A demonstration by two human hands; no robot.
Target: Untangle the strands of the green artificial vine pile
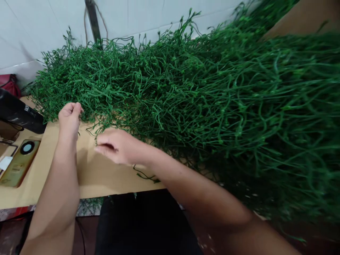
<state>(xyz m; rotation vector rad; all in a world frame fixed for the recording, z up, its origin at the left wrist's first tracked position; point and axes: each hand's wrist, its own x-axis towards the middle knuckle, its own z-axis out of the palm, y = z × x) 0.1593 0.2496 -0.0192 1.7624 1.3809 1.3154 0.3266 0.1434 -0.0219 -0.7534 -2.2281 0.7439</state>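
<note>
A long heap of thin green stems (186,88), looking like artificial greenery with small budded tips, covers the back and right of the table. My left hand (69,117) is closed with the thumb on top, at the heap's front left edge. Bits of green show beside its fingers, but what it holds is hidden. To the right, my right hand (119,146) is pinched, thumb against fingers, just above the tabletop. A speck of green shows at its fingertips, too small to name. A loose green stem (146,176) lies near the front edge, below my right wrist.
The tan tabletop (103,177) ends just before my lap. At the left are a phone (20,163), a black cylindrical container (22,113) and a red bag (10,84). A metal post (92,21) stands against the tiled wall. Brown cardboard (305,17) rises at the upper right.
</note>
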